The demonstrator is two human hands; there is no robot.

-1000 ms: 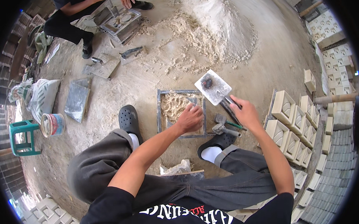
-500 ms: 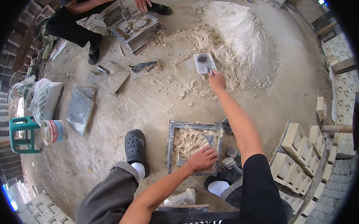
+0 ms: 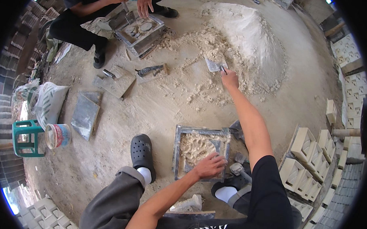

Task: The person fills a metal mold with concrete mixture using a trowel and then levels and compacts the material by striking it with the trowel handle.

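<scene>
My right hand (image 3: pixel 230 78) grips the handle of a flat, squarish metal trowel (image 3: pixel 214 65), reaching forward. The trowel's far edge is in crumbly beige material at the foot of a pale powder pile (image 3: pixel 251 38), with some lying on the blade. Between my feet sits a square metal mould (image 3: pixel 176 154), partly filled with lumpy damp mix (image 3: pixel 195 146). Over the mould's near right part, my left hand (image 3: pixel 210 166) rests with fingers loosely bent and apart, holding nothing visible. Its fingertips are close to the right wall; whether they touch it, I cannot tell.
A mallet-like tool (image 3: pixel 237 169) lies by my right shoe. Finished blocks (image 3: pixel 301 145) stand at right. Far left, another person's hand (image 3: pixel 145 3) is over a second mould (image 3: pixel 142 42). Trowels (image 3: pixel 150 71), metal plates (image 3: pixel 85 117), a bucket (image 3: pixel 57 136) and a green stool (image 3: pixel 27 139) are leftward.
My right hand has moved slightly right and forward, bringing the trowel from above the floor into the crumbly material. My left hand stays at the mould, its fingers slightly lifted.
</scene>
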